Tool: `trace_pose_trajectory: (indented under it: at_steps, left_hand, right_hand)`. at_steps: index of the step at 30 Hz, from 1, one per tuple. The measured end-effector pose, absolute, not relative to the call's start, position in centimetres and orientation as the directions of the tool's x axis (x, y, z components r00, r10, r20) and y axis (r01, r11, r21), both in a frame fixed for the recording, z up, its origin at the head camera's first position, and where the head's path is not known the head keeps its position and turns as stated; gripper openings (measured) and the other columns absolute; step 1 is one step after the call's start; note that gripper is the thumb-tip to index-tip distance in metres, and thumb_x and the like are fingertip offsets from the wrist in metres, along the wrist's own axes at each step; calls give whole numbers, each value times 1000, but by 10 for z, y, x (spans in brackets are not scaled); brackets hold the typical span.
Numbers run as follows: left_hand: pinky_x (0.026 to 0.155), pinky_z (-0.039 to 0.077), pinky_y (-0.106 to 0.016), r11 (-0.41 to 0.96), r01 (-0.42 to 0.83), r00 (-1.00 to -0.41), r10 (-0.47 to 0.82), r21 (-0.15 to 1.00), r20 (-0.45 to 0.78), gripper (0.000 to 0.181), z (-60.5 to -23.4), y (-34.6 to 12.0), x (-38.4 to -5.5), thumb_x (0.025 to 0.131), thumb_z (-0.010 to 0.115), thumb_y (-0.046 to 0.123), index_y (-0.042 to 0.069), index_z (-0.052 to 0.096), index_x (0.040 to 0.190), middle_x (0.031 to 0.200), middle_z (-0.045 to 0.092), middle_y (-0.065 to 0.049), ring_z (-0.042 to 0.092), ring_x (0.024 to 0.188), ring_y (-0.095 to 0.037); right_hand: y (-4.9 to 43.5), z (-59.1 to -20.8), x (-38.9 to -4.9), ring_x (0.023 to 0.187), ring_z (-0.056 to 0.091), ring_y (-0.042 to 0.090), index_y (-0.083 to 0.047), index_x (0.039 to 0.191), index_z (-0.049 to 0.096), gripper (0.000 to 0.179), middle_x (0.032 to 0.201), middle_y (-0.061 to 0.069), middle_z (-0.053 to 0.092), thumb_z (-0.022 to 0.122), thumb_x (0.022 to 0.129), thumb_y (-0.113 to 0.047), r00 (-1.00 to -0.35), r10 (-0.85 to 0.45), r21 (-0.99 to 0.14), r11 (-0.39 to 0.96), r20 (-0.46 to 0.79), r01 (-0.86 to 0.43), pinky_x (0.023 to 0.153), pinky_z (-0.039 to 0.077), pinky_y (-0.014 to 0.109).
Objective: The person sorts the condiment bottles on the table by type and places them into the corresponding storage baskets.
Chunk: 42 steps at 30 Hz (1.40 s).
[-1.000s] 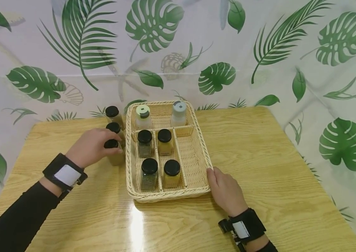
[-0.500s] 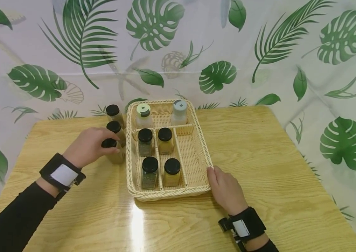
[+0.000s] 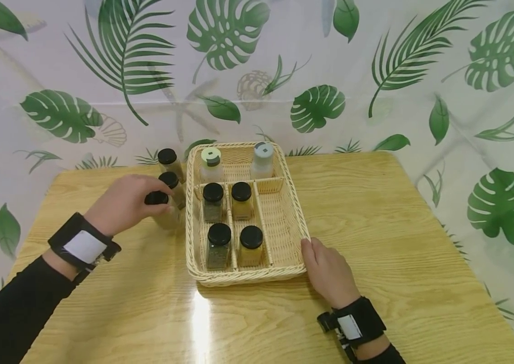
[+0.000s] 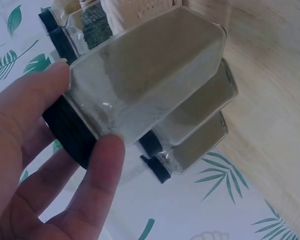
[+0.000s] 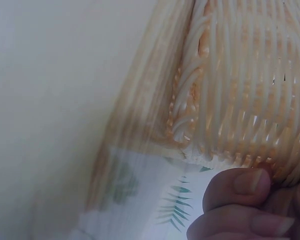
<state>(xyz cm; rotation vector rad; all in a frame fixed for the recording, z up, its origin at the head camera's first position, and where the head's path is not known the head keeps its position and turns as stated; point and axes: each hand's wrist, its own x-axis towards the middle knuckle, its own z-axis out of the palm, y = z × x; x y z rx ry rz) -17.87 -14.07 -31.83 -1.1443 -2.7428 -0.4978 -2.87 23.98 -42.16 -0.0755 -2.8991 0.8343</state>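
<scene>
In the head view, the left hand is pinching a black-capped jar; two similar jars are standing just beyond it, a wicker basket to its right. The right hand is gripping the basket's near corner. In the left wrist view, the left hand is holding the jar by its cap end. In the right wrist view, the right hand is curling against the woven side.

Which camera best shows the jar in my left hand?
Left wrist view: the jar and its black lid appear large and close. The head view shows it small, partly behind the left hand; the right wrist view lacks it.
</scene>
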Motion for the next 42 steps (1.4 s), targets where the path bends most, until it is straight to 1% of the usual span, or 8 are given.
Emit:
trace_pose_trajectory:
  at_steps: [4,10,15,21,27,33,38,42]
  left_hand:
    - [69,51,-38,654,717,-697,673,241,247,24,-309,-142,-176,79,77,24,11,71,99,93,68,0,62,81,-16]
    - [69,50,-39,652,725,-688,669,223,280,25,-294,-141,-174,79,77,23,9,71,99,91,68,-2,62,80,-18]
    - [66,49,-37,634,736,-677,673,238,299,25,-283,-138,-174,80,76,23,9,71,100,89,68,-1,61,76,-16]
    - [67,48,-36,624,737,-676,676,262,291,26,-272,-132,-175,81,76,24,10,70,101,92,68,0,61,77,-14]
    - [65,47,-34,617,742,-670,685,260,288,25,-261,-130,-174,81,76,22,9,70,101,91,68,1,60,73,-12]
    - [60,44,-33,617,741,-671,682,264,291,23,-249,-124,-172,81,76,23,12,71,101,85,67,3,55,66,-9]
    - [61,44,-32,601,756,-654,686,259,318,23,-244,-119,-171,82,75,24,12,71,102,85,66,3,55,68,-9]
    - [58,43,-31,587,768,-640,689,257,340,23,-243,-113,-171,82,75,24,13,70,102,85,65,4,53,66,-9]
  right_hand:
    - [240,-423,-29,43,26,14,-11,72,43,51,53,0,31,22,104,-44,-991,80,-525,851,105,13,41,24,29]
    - [241,-423,-30,44,27,14,-11,72,43,51,53,0,32,22,104,-44,-991,82,-528,849,104,15,41,25,30]
    - [241,-423,-30,44,27,14,-11,73,43,51,53,0,32,21,104,-45,-992,78,-531,847,95,16,41,25,30]
    - [242,-422,-30,44,28,14,-11,74,43,52,53,1,33,20,104,-45,-993,79,-521,853,82,24,42,25,30]
    - [240,-423,-31,43,28,14,-10,73,43,52,53,1,33,20,104,-45,-994,65,-536,844,88,8,42,25,30]
    - [241,-423,-31,43,28,15,-11,74,43,51,53,1,34,21,104,-45,-994,64,-541,841,89,6,41,26,30]
    - [240,-423,-30,43,29,15,-11,73,43,51,53,1,34,21,104,-45,-994,74,-546,838,84,16,41,26,30]
    - [240,-422,-31,43,29,15,-11,74,44,51,52,1,34,21,104,-45,-993,73,-550,835,89,12,42,25,30]
